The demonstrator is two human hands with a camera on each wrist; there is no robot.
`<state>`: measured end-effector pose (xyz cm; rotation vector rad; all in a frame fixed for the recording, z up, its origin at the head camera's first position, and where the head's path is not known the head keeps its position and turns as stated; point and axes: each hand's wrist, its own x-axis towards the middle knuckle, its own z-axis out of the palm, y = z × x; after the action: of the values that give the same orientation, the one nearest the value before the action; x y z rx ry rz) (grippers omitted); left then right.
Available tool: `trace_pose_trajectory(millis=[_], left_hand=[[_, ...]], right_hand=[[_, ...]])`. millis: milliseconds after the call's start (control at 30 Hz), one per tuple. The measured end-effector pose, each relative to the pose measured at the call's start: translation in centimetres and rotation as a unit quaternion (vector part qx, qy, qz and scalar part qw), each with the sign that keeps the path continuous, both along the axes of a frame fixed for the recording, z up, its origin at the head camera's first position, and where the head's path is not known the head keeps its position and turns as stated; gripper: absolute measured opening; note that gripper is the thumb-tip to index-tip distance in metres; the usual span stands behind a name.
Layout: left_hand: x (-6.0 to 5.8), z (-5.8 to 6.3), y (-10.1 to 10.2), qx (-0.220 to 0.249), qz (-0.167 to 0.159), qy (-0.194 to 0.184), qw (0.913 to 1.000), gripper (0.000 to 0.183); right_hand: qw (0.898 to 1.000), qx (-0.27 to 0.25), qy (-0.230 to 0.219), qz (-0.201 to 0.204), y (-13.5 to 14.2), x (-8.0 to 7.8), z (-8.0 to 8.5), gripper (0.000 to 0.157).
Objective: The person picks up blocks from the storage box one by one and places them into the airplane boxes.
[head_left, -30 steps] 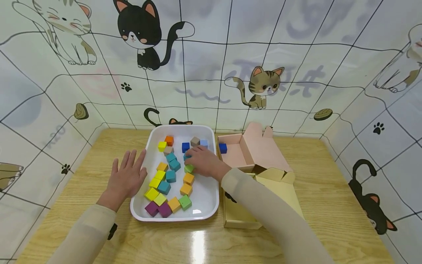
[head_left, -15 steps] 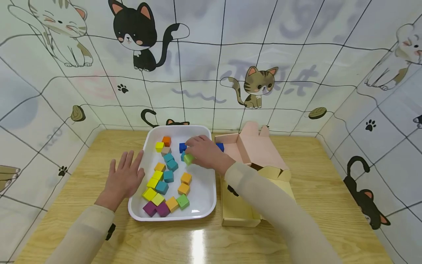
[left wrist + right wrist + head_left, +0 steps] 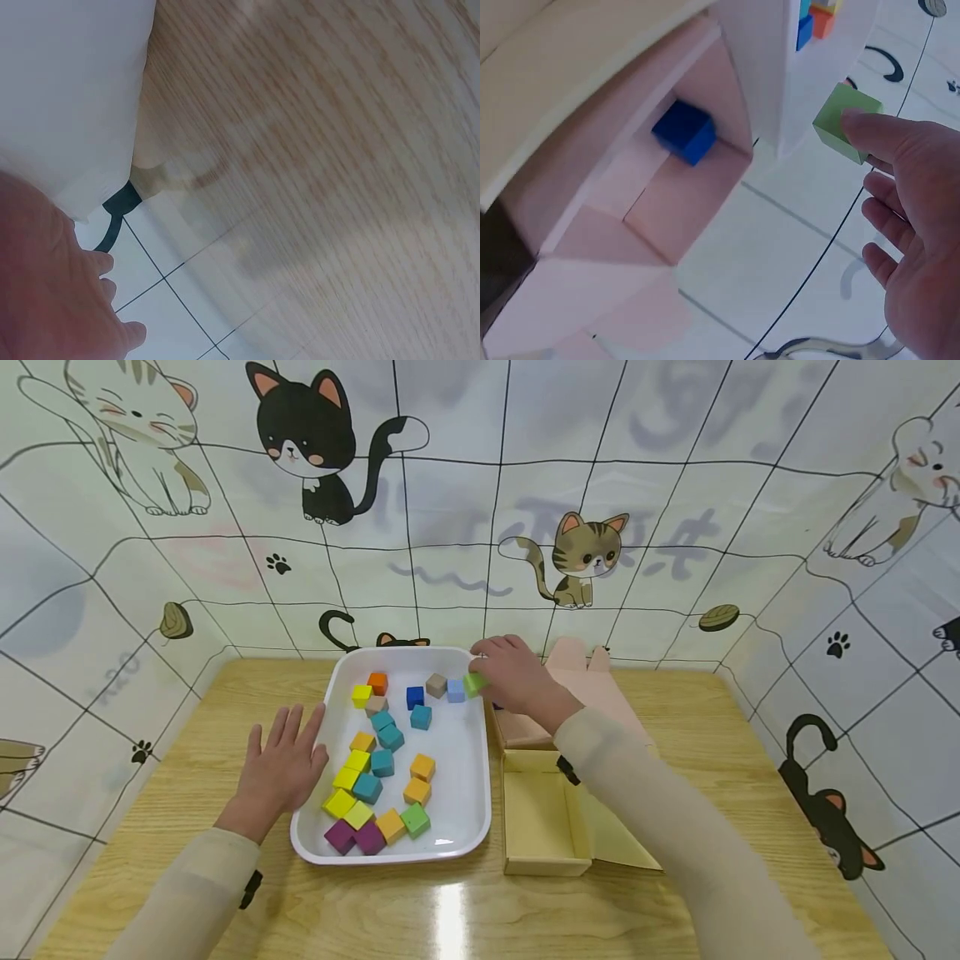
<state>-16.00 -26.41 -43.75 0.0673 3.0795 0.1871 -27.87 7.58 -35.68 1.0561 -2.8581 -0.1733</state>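
My right hand (image 3: 517, 675) pinches a light green cube (image 3: 847, 120) between thumb and fingers, above the far right rim of the white tray (image 3: 457, 827). Just beneath and beyond it lies the pink box (image 3: 697, 195), whose lid is folded back; a dark blue cube (image 3: 684, 131) sits in one corner of it. With fingers spread, my left hand (image 3: 281, 768) lies along the tray's left rim. Cubes of several colours stay in the tray, among them a teal cube (image 3: 421, 717), a pale blue cube (image 3: 455, 691) and a purple cube (image 3: 370, 837).
An open yellow box (image 3: 543, 814) stands right of the tray, in front of the pink one. All of it rests on a wooden table (image 3: 390, 910). Cat-patterned cloth (image 3: 450, 510) forms walls at the back and both sides.
My right hand has lifted the light green cube out of the tray's middle and carried it to the far right, over the tray's edge. The left hand holds its place.
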Motion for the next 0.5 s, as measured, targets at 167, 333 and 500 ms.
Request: trace_pose_trajectory(millis=[167,333,500], left_hand=[[0.0,0.0,-0.1,-0.002,0.0,0.0,1.0,0.063],[-0.1,0.0,-0.2,0.003,0.0,0.0,1.0,0.062],[-0.1,-0.1,-0.2,0.002,0.0,0.001,1.0,0.063]], right_hand=[[1.0,-0.002,0.0,-0.031,2.2,-1.1,0.1,0.034],[0.998,-0.004,-0.015,-0.061,4.1,-1.8,-0.1,0.033],[0.997,-0.005,-0.014,-0.069,5.1,-2.0,-0.6,0.031]])
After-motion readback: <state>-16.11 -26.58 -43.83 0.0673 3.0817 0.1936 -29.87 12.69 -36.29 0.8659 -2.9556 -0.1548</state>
